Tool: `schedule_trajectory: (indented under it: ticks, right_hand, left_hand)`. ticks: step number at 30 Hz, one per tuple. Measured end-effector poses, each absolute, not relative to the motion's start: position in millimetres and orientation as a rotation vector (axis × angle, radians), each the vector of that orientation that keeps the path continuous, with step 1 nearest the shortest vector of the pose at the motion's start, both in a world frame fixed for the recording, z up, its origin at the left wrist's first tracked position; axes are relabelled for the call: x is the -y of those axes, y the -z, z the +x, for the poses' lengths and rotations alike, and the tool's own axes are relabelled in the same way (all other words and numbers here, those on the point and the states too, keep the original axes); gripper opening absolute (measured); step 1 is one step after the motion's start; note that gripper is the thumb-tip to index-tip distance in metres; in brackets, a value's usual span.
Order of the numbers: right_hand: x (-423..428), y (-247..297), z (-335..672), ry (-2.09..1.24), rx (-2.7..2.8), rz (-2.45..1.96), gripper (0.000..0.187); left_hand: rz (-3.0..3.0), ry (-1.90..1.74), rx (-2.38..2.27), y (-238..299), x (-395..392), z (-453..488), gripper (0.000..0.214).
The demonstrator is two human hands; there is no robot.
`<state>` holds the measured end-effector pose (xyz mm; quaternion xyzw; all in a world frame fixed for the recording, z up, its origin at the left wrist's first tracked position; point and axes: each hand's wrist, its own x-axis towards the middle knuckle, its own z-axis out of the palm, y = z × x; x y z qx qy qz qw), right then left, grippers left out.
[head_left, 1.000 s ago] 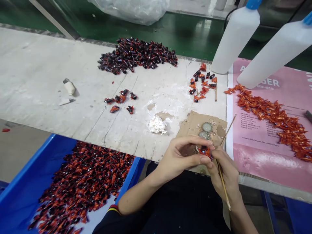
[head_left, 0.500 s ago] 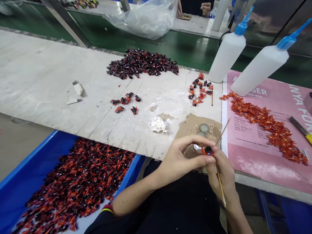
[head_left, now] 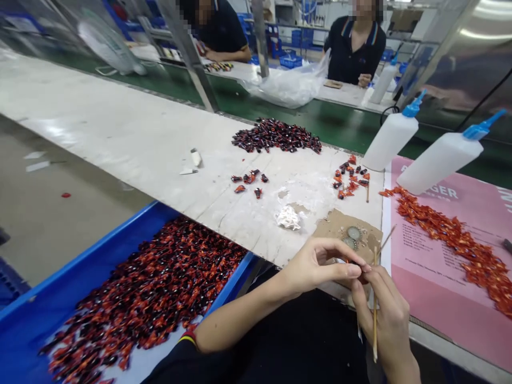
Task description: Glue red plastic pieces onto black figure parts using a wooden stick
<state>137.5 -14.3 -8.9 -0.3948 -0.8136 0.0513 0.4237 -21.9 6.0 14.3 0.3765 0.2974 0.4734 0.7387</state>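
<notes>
My left hand [head_left: 316, 269] pinches a small black-and-orange plastic part [head_left: 352, 262] between thumb and fingers, and most of that part is hidden. Against its far side press the fingertips of my right hand [head_left: 386, 306]. A thin wooden stick [head_left: 375, 325] runs up through my right hand, held in its fingers. Just beyond my hands lies a piece of brown cardboard [head_left: 332, 226] with two round, grey, cap-like discs [head_left: 354, 232] on it. White crumpled material [head_left: 288, 218] sits left of the cardboard.
Dark parts are heaped [head_left: 276, 136] at the table's far edge; several assembled ones lie nearer. Orange pieces [head_left: 448, 229] cover part of a pink sheet [head_left: 424, 288], beside two white squeeze bottles [head_left: 392, 140]. A blue bin [head_left: 132, 226] of parts stands lower left. Two people sit opposite.
The camera has tilted up and turned left, showing the people opposite. My right fingertips have closed in on the part, which is now more covered. The stick stands more upright.
</notes>
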Motion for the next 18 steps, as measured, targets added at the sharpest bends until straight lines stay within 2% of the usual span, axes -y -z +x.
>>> schedule_trajectory:
  ticks: [5,9,13,18]
  right_hand:
    - [15,13,138,-0.124,2.103,-0.909,0.008]
    - [15,17,127,-0.161,2.113,-0.937,0.010]
    - [16,22,119,-0.267,2.067,-0.996,0.023]
    - [11,32,144,-0.316,1.990,-0.993,0.021]
  left_hand:
    - [0.772,-1.075,-0.661,-12,1,-23,0.024]
    - [1.054,-1.208,-0.830,-5,11,-29,0.028]
    - [1.725,-1.409,-1.492,9,-4,-70,0.029]
    - [1.890,-1.207,-1.867,12,-54,-155,0.021]
